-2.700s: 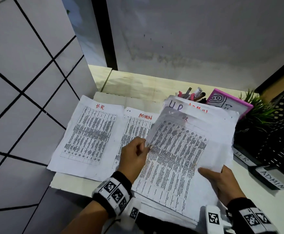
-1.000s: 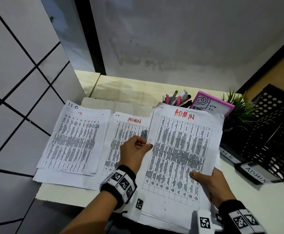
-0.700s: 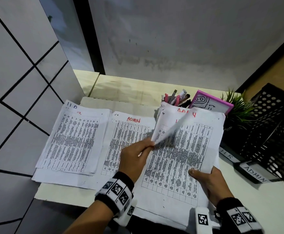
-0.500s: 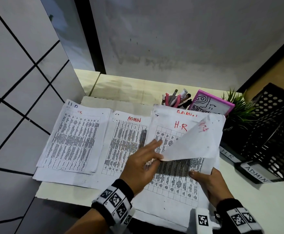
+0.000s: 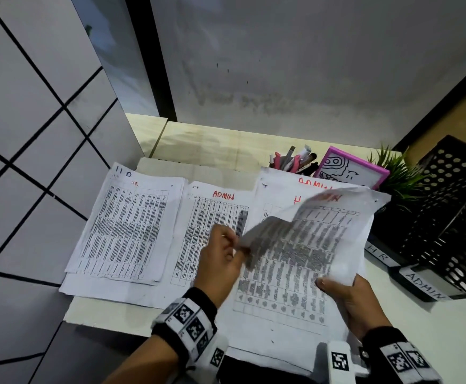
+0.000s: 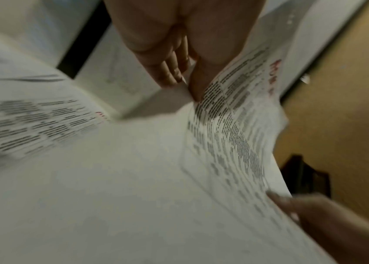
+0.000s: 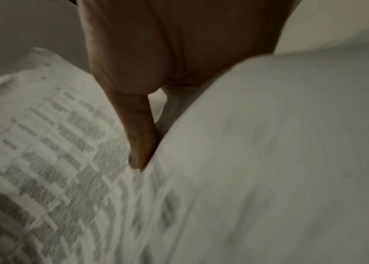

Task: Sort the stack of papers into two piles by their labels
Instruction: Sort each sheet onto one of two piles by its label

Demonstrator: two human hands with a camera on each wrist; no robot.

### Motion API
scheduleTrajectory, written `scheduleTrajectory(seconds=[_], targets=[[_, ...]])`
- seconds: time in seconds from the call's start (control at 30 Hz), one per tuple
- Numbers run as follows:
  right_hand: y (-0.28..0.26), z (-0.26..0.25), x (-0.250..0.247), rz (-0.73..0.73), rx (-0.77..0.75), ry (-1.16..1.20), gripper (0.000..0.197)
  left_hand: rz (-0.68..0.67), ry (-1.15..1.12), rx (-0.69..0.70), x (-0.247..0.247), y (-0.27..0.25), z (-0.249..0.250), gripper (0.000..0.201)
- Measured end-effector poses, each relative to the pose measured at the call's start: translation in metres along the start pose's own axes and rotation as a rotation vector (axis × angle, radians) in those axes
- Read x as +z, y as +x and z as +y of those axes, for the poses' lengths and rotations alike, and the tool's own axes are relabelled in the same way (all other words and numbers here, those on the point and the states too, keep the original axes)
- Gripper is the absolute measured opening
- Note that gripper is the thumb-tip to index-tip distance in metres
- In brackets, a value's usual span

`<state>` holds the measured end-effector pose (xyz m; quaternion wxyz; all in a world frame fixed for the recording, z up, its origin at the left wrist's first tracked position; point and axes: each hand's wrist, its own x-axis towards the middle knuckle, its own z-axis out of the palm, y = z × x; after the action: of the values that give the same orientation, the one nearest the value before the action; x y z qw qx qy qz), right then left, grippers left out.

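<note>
The unsorted stack (image 5: 287, 297) lay at the desk's right, beside the HR pile (image 5: 126, 228) and ADMIN pile (image 5: 212, 231). Since 0.5 s earlier its ADMIN-marked top sheet (image 5: 317, 234) had flipped face-up, likely bound left; left hand (image 5: 220, 261) pinched it, right hand (image 5: 350, 303) gripped the stack's edge

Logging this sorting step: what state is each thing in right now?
Left hand: pinches the lifted sheet.
Right hand: holds the stack's edge.
Lifted sheet: raised, curled, red label.
Stack: flat, HR sheet exposed.
HR pile: flat, leftmost.
ADMIN pile: flat, middle.
</note>
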<state>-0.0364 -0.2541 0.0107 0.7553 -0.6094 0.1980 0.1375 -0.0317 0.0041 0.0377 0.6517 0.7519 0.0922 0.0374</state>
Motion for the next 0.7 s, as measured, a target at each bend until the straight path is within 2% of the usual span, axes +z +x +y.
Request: scheduleTrajectory(seconds=[0.07,0.1,0.17,0.2,0.27,0.3,0.37,0.47,0.57,0.67,0.7], targets=[[0.001,0.001,-0.004,0.016,-0.008,0.013,0.079,0.156,-0.06,-0.062,-0.017,0.015,-0.008,0.042],[0.0,0.0,-0.008,0.031,-0.015,0.017,0.078,0.221,-0.047,-0.067,-0.027,0.024,-0.015,0.042],[-0.001,0.0,-0.017,0.081,-0.036,0.0,0.087,0.319,-0.013,-0.097,-0.05,0.041,-0.03,0.038],[-0.001,-0.002,-0.022,0.109,-0.041,-0.014,0.091,0.358,0.013,-0.115,-0.06,0.05,-0.037,0.042],[-0.002,-0.008,-0.031,0.155,-0.043,0.012,0.076,0.399,0.099,-0.136,-0.078,0.061,-0.049,0.045],[-0.002,-0.01,-0.036,0.174,-0.046,0.037,0.068,0.392,0.164,-0.135,-0.086,0.065,-0.056,0.039],[-0.002,-0.014,-0.042,0.18,-0.031,0.062,0.063,0.344,0.305,-0.147,-0.096,0.07,-0.065,0.029],[-0.001,-0.017,-0.049,0.169,-0.013,0.08,0.051,0.251,0.35,-0.179,-0.102,0.075,-0.073,0.033],[-0.001,-0.015,-0.053,0.169,-0.03,0.07,0.064,0.159,0.435,-0.205,-0.102,0.081,-0.078,0.042],[-0.003,-0.013,-0.049,0.159,-0.06,0.04,0.094,0.035,0.56,-0.155,-0.098,0.088,-0.082,0.054],[-0.002,-0.012,-0.048,0.153,-0.06,0.04,0.096,0.005,0.59,-0.151,-0.097,0.089,-0.083,0.055]])
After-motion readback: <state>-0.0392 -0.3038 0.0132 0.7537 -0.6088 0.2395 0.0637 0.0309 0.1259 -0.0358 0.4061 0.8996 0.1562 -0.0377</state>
